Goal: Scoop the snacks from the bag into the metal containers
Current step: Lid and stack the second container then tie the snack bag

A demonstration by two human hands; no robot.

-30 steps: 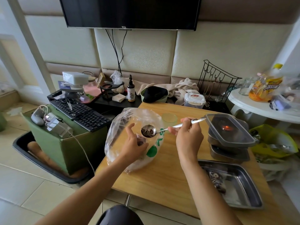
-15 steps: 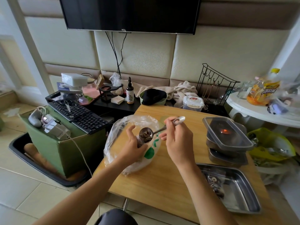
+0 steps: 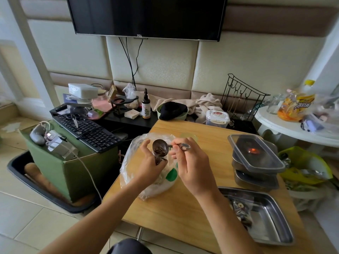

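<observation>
Spillage risk: right hand (image 3: 192, 164) pinches the silver metal spoon (image 3: 158, 143), heaped with dark snacks (image 3: 161, 152), over the clear plastic bag (image 3: 132, 162) whose mouth the left hand (image 3: 150, 165) grips. Tilting en route to the rectangular steel tray (image 3: 275, 226) would scatter them.

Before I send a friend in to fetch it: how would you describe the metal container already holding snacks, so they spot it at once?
Find the light wooden table; at its near right corner lies a shallow, rectangular steel tray. Unlike the stack of lidded metal containers behind it, it is open, with a few snacks at its left end.
</observation>
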